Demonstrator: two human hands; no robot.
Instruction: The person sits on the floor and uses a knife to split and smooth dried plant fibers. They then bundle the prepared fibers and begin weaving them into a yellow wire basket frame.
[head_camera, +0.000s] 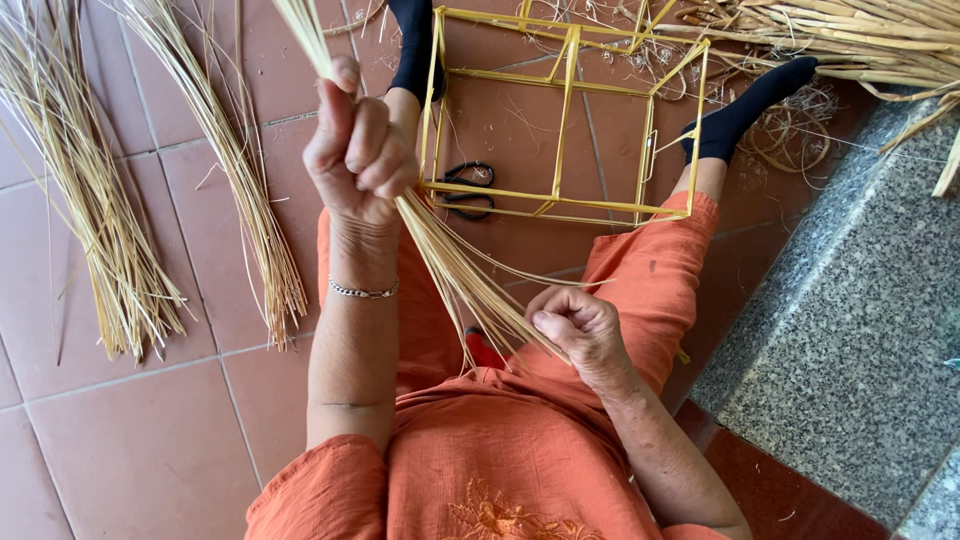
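I hold a bunch of thin yellow straws (455, 265) in both my hands. It runs slanted, from up high by my left hand (358, 145) down to my right hand (578, 325) near my lap. My left hand is closed in a fist around the upper part of the bunch. My right hand is curled shut, and its thumb and fingers pinch the lower ends of the straws.

I think I am sorting or straightening the bunch right now. The next move needs a firm hold with my left hand, while my right picks or pulls with care so the thin straws do not snap.

Just past my left hand, between my legs, a yellow frame (565, 110) made of sticks lies on the red tile floor (150, 440). Black scissors (470, 190) lie inside it. Far off to the side of my left hand are two more straw bundles (110, 230). Beyond my right hand is a messy straw pile (850, 40) and a grey stone step (860, 330).
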